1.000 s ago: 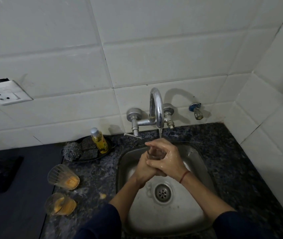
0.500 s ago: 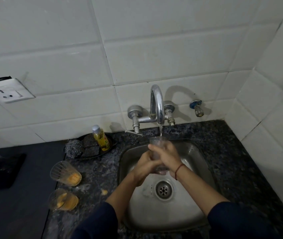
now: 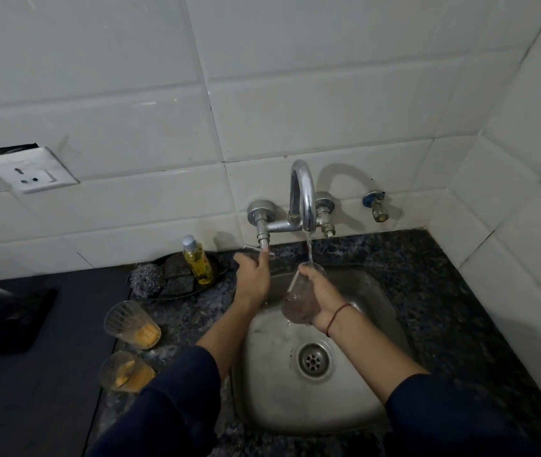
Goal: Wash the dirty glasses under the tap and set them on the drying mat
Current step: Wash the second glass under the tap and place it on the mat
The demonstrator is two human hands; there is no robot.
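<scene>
Glass (image 3: 300,298) under the running tap (image 3: 303,196), centre of frame, over the sink (image 3: 272,374).
The right hand (image 3: 323,301) curls its fingers round the glass, which tilts with its mouth up just below the spout and looks clear and wet. The left hand (image 3: 252,275), nearer the tap handle (image 3: 259,248), reaches up to it; I cannot tell whether it pinches.

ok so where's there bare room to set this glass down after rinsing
Bare granite counter between the right rim of the sink and the tiled wall. Also the dark surface left of the two dirty glasses, in front of the black object. Crowded: the strip left of the sink, with those glasses, scrubber dish and soap bottle.
</scene>
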